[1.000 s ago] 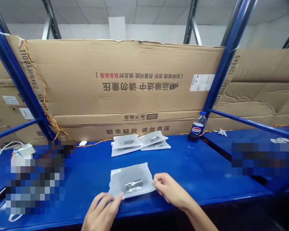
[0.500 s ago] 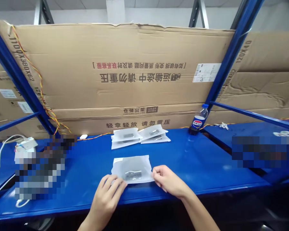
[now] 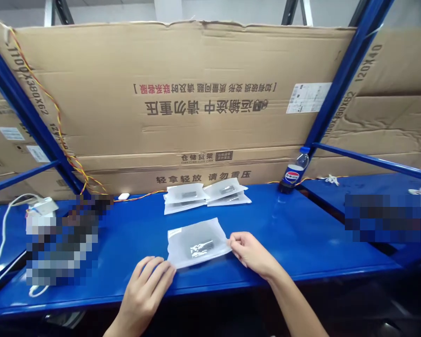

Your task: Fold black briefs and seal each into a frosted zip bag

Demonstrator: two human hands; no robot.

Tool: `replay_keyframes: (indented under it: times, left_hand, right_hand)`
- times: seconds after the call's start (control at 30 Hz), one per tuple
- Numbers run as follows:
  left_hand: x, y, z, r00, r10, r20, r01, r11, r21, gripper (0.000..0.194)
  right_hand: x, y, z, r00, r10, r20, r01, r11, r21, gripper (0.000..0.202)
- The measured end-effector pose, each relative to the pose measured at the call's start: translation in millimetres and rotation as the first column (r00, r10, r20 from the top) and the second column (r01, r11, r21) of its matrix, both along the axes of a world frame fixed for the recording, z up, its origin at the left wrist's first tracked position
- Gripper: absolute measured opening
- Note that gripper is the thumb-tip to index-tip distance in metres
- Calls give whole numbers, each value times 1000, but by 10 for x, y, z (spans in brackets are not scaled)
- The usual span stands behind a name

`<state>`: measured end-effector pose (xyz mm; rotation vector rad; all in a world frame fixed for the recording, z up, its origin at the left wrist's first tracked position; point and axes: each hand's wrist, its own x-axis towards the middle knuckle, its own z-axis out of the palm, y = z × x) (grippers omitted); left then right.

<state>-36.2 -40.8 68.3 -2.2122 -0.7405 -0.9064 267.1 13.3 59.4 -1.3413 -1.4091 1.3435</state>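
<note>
A frosted white plastic bag [image 3: 187,234] with a small dark item [image 3: 203,245] inside lies slightly tilted near the shelf's front edge. My right hand [image 3: 247,252] pinches its right corner between thumb and curled fingers. At the lower left corner, my left hand [image 3: 149,281] has its bent fingers close together, gripping the edge, with the thumb hidden beneath. Further back, several similar frosted bags [image 3: 185,192] lie in two overlapping piles side by side, each showing a dark item through the plastic.
The blue metal shelf [image 3: 133,243] is backed by a large cardboard sheet [image 3: 203,61]. A Pepsi bottle [image 3: 294,171] stands at the back right. White cables and an adapter [image 3: 42,208] are on the left, near a pixelated area. Yellow-red wires [image 3: 58,112] run down the left post.
The bag's right side has shifted right and up with my right hand, so the bag is now turned. My left hand has slid left to the corner. The view has tilted slightly.
</note>
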Motion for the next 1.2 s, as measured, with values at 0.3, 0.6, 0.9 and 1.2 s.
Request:
replay_keyframes:
  times: [0.3,0.6,0.9,1.2]
  left_hand:
    - [224,319,99,986,15,-167,-80,917,-391,30]
    - [511,285,135,995,11,96,35,888,-458,35]
    - [672,147,76,916,124,382,140,793,-593,39]
    - [197,473,-132,779,589,216,-253,611,-750,49]
  right_hand:
    - [-163,-261,-2,954,-284,-90,295,945,143,60]
    - [-369,-605,-49,990,-141,-8,141,989,-42,53]
    - [-525,-70,67,920,-219,325,181,973,143,30]
    - [-848,34,7,981,-100,169,78,988,130,21]
